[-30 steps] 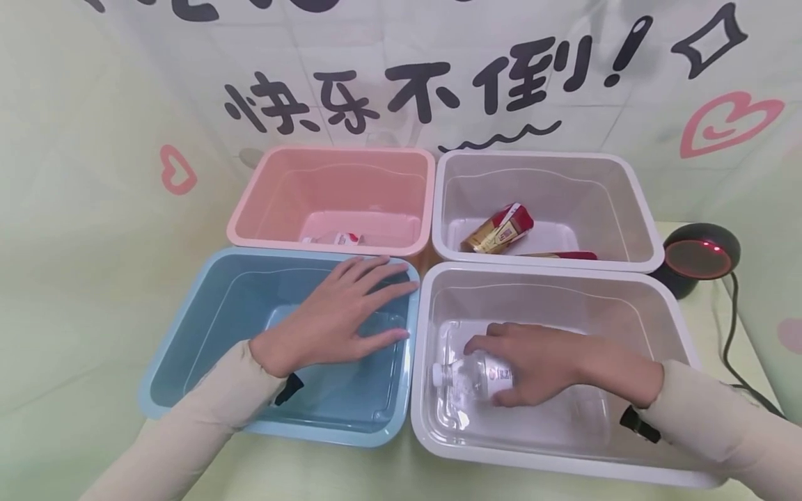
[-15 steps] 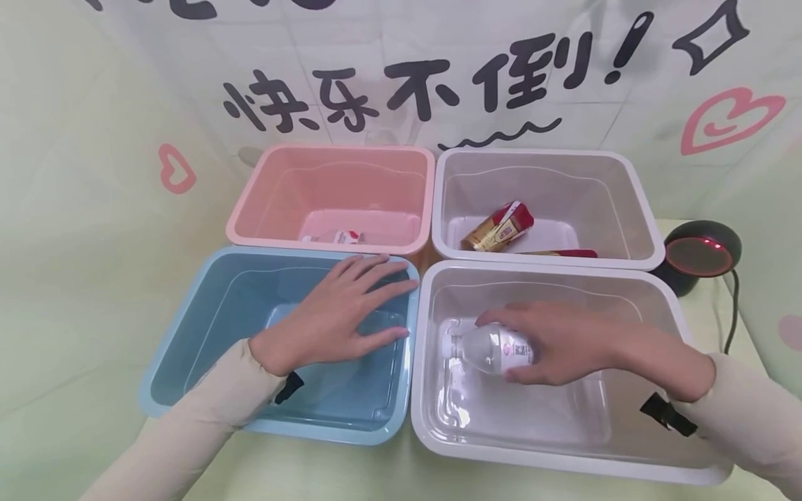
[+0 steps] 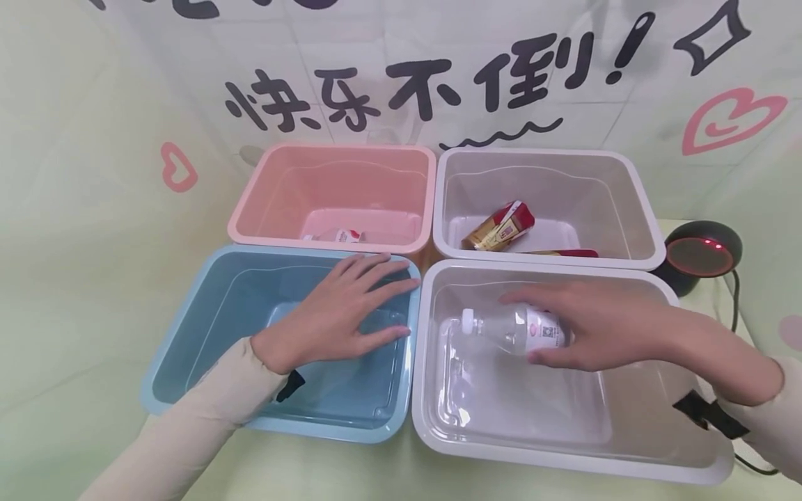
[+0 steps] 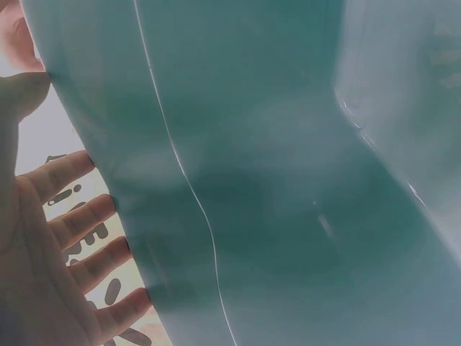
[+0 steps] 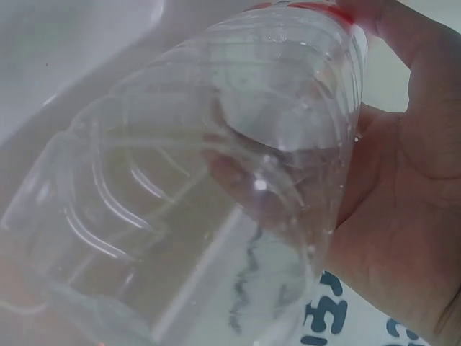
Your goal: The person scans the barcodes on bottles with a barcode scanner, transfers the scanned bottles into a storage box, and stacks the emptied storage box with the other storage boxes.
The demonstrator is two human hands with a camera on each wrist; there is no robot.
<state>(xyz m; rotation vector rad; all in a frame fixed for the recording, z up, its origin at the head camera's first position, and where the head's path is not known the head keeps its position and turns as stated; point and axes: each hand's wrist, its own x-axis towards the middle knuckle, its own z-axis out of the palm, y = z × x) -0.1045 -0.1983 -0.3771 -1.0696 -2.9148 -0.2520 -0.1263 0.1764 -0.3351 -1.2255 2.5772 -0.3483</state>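
Note:
My right hand (image 3: 583, 327) grips a clear plastic bottle (image 3: 510, 330) with a white cap and a white label, over the near right white bin (image 3: 432, 417). The bottle lies roughly level, cap toward the left. In the right wrist view, the ribbed body of the bottle (image 5: 202, 173) fills much of the picture, thumb and fingers around it. My left hand (image 3: 338, 313) is spread over the blue bin (image 3: 188, 306), fingertips at its right and back rims. The left wrist view has the straight fingers (image 4: 94, 223) along the blue bin's edge.
Behind the blue bin stands a pink bin (image 3: 432, 202) with a clear bottle (image 3: 338, 236) in it. The far right white bin (image 3: 639, 181) holds a gold and red crumpled package (image 3: 498, 228) and another red item (image 3: 567, 253). A black device (image 3: 702, 247) with a cable sits at right.
My right hand has lifted the bottle from low in the near right bin, moving it up and to the right. My left hand keeps its place on the blue bin.

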